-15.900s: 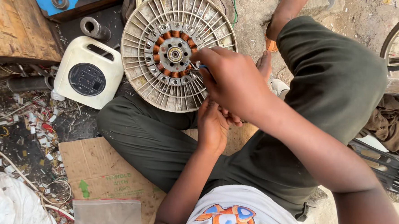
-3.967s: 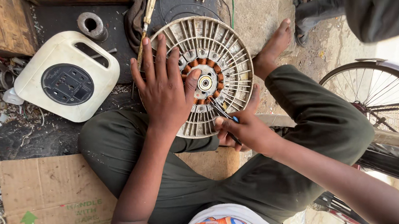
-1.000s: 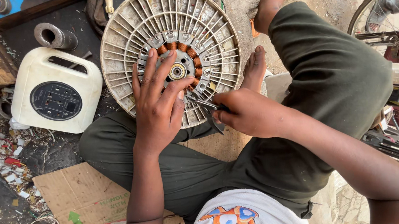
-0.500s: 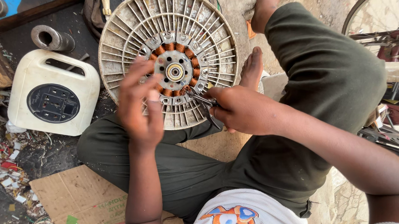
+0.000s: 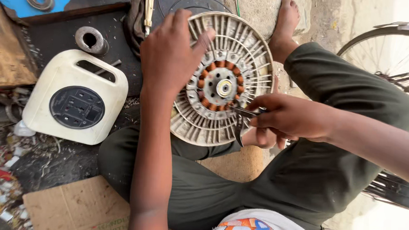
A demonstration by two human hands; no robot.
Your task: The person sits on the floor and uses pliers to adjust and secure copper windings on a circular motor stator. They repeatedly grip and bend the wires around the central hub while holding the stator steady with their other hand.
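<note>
The person sits cross-legged on the floor with a round, ribbed motor rotor (image 5: 224, 79) propped in front of their lap; everything else is best placed from that disc. Its centre shows a ring of copper coils (image 5: 219, 85) around a metal hub. The left hand (image 5: 170, 53) lies flat on the upper left of the rotor, fingers spread across the ribs. The right hand (image 5: 287, 118) is at the rotor's lower right edge, fingers closed around a pair of thin metal pliers (image 5: 241, 119) whose tips reach the coils' lower right. Left of the rotor lies a cream cable-reel box (image 5: 74, 98) with a dark round socket plate. Above that box sits a steel ring (image 5: 90, 40). Below and to the left of the rotor is a cardboard sheet (image 5: 78, 206); a bicycle wheel (image 5: 391, 54) stands to its right.
</note>
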